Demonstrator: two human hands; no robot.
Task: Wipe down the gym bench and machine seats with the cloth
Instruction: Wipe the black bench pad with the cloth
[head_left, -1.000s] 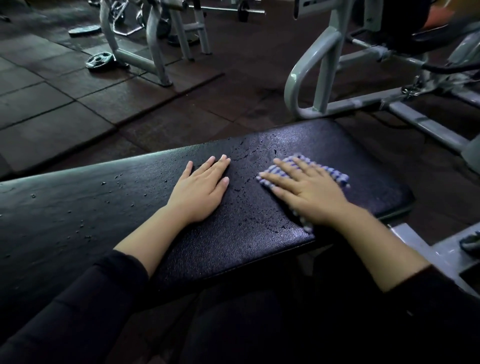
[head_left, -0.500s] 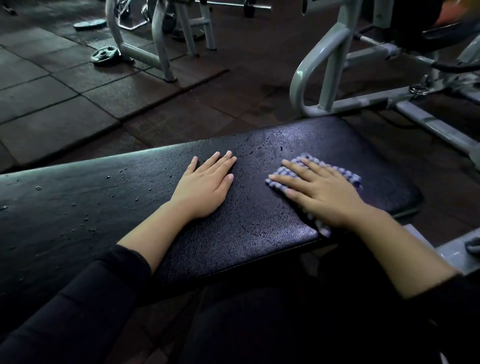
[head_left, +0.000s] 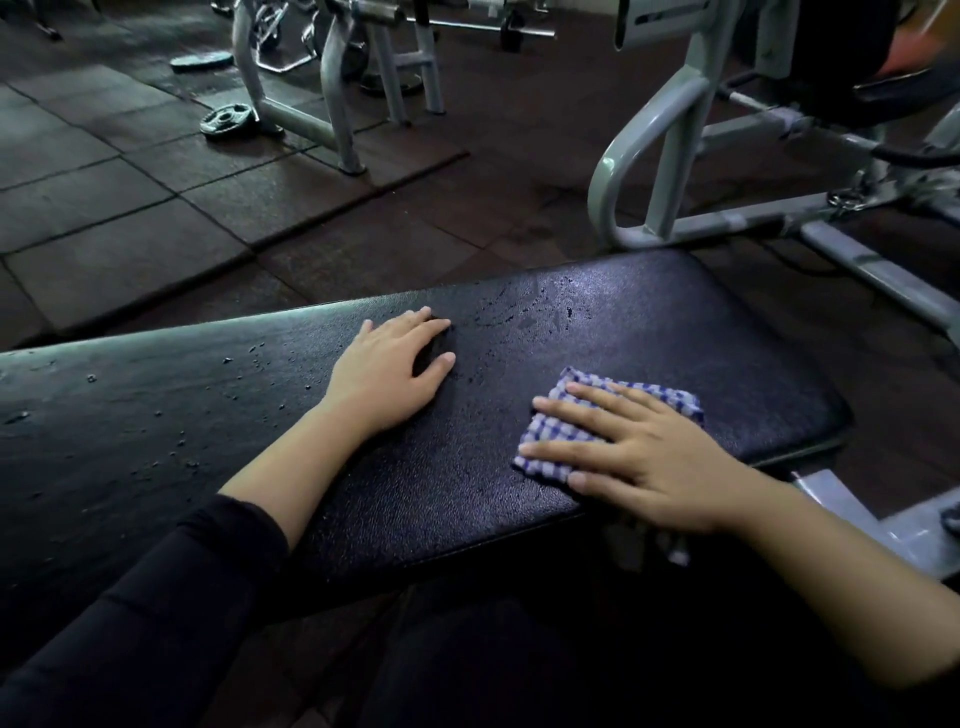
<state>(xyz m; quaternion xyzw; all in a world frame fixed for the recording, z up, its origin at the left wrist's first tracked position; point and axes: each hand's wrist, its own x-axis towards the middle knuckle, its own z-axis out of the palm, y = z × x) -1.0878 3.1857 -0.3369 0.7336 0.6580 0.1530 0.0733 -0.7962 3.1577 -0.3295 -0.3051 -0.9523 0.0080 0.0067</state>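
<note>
A long black padded bench (head_left: 649, 322) runs across the view, with water drops on its left part. My right hand (head_left: 639, 457) lies flat with spread fingers on a blue-and-white checked cloth (head_left: 670, 397), pressing it onto the pad near the front edge at the right end. A corner of the cloth hangs over the near edge under my wrist. My left hand (head_left: 389, 369) rests palm down on the pad to the left of the cloth, its fingers slightly bent, holding nothing.
A grey machine frame (head_left: 670, 156) stands just behind the bench's right end. Another grey rack (head_left: 332, 88) stands on the dark rubber floor tiles at the back left, with a weight plate (head_left: 228, 119) lying beside it. Grey metal bench supports (head_left: 841, 493) show at the lower right.
My right hand has slid the cloth toward me and a little right, to the pad's near edge. My left hand stays on the pad with its fingers drawn in a bit.
</note>
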